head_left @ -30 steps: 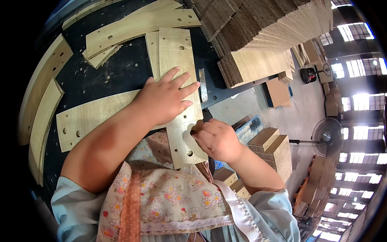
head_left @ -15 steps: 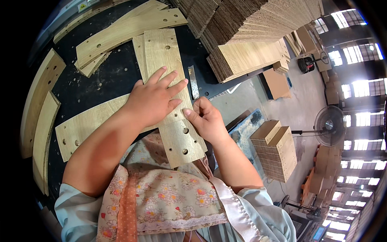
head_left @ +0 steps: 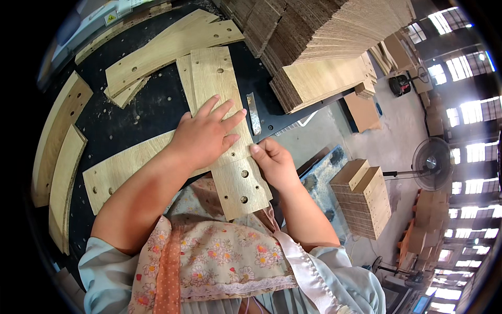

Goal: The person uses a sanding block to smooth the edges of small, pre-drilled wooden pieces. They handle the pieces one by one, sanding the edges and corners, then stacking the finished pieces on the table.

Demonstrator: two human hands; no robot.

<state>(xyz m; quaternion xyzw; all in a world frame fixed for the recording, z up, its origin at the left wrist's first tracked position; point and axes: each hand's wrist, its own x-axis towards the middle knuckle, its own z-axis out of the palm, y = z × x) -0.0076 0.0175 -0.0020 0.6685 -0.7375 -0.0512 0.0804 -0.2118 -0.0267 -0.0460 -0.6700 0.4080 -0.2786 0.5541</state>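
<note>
My left hand [head_left: 205, 135] lies spread, palm down, on a long pale wooden board [head_left: 213, 70] on the black tabletop. My right hand [head_left: 276, 163] is at the board's right edge, thumb at the rim and fingers curled, partly hidden from above. Across the boards in front of me runs a seam. Nearer than it, a board end [head_left: 235, 186] with two large holes and several small ones juts past the table edge over my apron. Beneath my left forearm a further board [head_left: 130, 159] reaches out to the left.
Curved boards [head_left: 61, 133] stand along the left, and more drilled boards [head_left: 172, 44] lie at the back. A thin metallic strip [head_left: 253, 113] lies right of my hands. Tall panel stacks [head_left: 319, 36] fill the back right. Beyond the table are a block stack [head_left: 361, 196] and a fan [head_left: 431, 163].
The whole view has shifted slightly right and down. My right thumb has slid outward, from over the board to its edge. The left hand stays spread on the board.
</note>
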